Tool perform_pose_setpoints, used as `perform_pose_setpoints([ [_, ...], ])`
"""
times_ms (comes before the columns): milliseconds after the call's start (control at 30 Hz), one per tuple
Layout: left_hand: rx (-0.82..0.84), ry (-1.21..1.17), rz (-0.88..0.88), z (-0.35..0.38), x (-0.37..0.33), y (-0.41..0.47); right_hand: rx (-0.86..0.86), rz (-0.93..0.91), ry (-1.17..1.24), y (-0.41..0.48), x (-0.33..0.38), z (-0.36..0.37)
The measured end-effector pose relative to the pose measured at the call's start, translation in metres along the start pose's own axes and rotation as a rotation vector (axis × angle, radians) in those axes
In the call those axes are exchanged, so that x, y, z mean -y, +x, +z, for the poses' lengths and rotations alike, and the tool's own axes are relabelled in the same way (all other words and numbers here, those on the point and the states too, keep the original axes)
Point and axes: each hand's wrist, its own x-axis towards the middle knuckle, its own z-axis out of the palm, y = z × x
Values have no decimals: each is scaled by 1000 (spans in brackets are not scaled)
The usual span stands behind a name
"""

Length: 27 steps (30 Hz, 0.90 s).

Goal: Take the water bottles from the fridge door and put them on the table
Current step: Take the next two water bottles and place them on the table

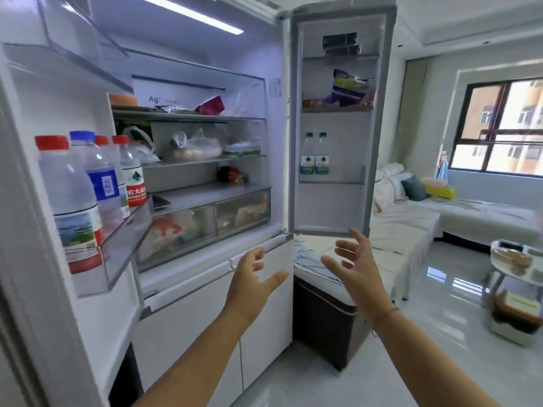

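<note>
— Where are the bottles?
— Four bottles [73, 201], red caps and one blue, stand in the left door bin [117, 259] at the left of the frame. Its clear front wall covers their lower parts. Two green-cap bottles [314, 160] stand side by side in the right door [332, 207], upper centre, behind a low rail.
— And the grips?
— The left grip [252, 277] and right grip [355, 265] hang at lower centre, fingers spread, holding nothing, apart from every bottle.
— What else?
— Food bags [194, 146] on the shelves; a sofa [405, 230] and a small counter [495, 261] at right.
</note>
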Motion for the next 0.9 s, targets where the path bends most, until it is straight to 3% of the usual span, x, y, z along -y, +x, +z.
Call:
perform_pose_setpoints([
  [333,-24,-4,2,81,-6,112,-10,-16,15,117,-52,-44],
  [900,13,-42,109,161,32,412,-42,-81,-49,383,-141,-17],
])
